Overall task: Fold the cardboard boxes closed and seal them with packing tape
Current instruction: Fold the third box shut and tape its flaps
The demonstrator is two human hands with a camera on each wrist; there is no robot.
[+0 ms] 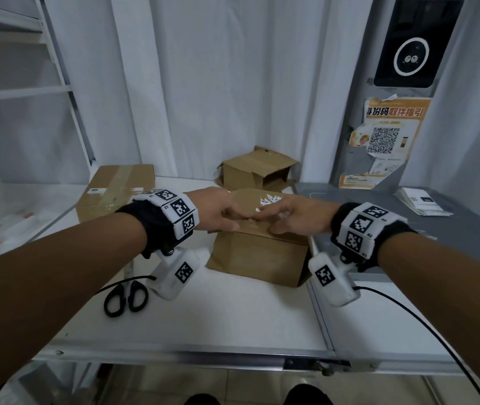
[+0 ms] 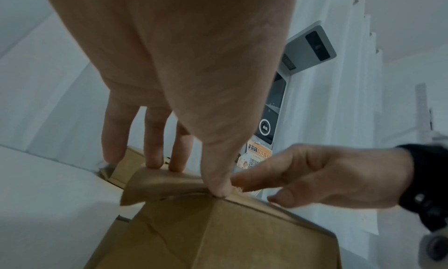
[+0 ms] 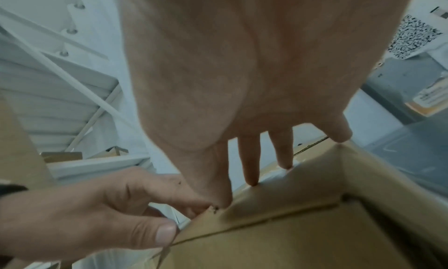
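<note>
Head view: three cardboard boxes on the white table (image 1: pixel 232 325); near box (image 1: pixel 259 255) centre, taped box (image 1: pixel 115 191) back left, open box (image 1: pixel 257 171) behind; left hand (image 1: pixel 218 213) and right hand (image 1: pixel 294 219) each press straight fingers on the near box's top flaps, thumbs at its front edge; one pair of scissors (image 1: pixel 126 298) lower left.

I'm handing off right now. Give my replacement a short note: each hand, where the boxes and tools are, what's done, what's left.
Left hand: fingers pressing down the top flaps of the near box, thumb at the front edge.
Right hand: likewise on the same flaps, fingertips meeting the left's.
Flaps are folded down, not taped.
Taped box lies at the left rear; open box behind still has flaps up.
Scissors lie near left on the table. No tape roll in view.
Left: tape this box, then close and tape the rear one.
</note>
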